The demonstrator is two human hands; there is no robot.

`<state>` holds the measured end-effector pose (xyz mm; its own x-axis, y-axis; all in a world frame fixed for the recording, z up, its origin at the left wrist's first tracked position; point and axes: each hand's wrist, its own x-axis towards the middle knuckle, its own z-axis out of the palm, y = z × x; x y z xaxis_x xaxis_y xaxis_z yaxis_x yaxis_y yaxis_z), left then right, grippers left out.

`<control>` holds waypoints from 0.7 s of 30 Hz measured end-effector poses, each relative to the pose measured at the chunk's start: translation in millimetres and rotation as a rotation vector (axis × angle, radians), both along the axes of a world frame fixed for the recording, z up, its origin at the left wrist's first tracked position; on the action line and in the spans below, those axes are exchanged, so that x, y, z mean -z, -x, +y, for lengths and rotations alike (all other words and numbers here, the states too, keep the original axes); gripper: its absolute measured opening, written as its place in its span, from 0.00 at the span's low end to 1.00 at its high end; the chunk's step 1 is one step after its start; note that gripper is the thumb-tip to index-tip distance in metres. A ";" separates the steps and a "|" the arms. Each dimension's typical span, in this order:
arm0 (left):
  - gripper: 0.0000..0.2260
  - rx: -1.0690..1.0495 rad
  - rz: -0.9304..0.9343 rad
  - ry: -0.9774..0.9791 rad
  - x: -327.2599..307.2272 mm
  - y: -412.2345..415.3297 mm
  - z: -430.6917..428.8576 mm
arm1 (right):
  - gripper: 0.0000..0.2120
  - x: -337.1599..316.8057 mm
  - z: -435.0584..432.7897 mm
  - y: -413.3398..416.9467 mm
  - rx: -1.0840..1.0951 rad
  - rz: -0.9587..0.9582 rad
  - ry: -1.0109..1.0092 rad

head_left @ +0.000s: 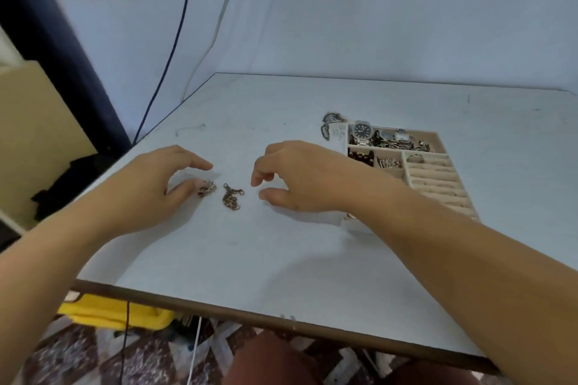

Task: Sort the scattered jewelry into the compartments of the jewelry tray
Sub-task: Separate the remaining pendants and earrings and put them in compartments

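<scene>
Our left grip point(156, 187) spreads wide, thumb tip touching a small crumpled metal chain point(206, 188) on the smooth pale surface point(281, 253). A second bronze tangle point(232, 197) lies between it and our right grip point(300, 178), which curls loosely, empty. Beyond that grip, our forearm hides the near corner of the beige ridged jewelry tray point(438, 180).

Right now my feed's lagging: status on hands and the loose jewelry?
Left hand open, thumb at small piece. Right hand open, empty. Chain loose between them, more chains beside tray. Nothing in the way.
</scene>
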<state>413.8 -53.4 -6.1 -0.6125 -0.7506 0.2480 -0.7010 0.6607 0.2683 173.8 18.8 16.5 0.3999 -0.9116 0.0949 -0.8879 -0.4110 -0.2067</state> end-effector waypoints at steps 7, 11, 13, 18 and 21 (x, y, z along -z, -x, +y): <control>0.16 0.010 0.014 -0.019 18.9 -7.7 -5.5 | 0.13 18.8 -16.7 -28.5 0.042 -0.081 -0.066; 0.17 0.008 0.067 -0.010 28.1 -4.8 -9.4 | 0.16 29.3 -18.8 -32.2 0.041 -0.102 -0.067; 0.14 0.001 0.092 -0.018 29.6 -3.3 -10.4 | 0.14 29.6 -20.4 -32.0 0.046 -0.088 -0.073; 0.08 -0.011 0.165 -0.071 27.6 1.5 -7.5 | 0.06 29.3 -20.6 -30.1 0.059 -0.171 -0.066; 0.04 -0.040 0.231 -0.062 25.0 6.2 -3.2 | 0.05 27.9 -20.0 -27.6 0.098 -0.181 -0.059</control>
<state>407.6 -56.6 -31.1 -0.5144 -0.7911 0.3310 -0.6414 0.6111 0.4638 201.4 -1.2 -11.4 0.2905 -0.9514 0.1023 -0.8693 -0.3071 -0.3873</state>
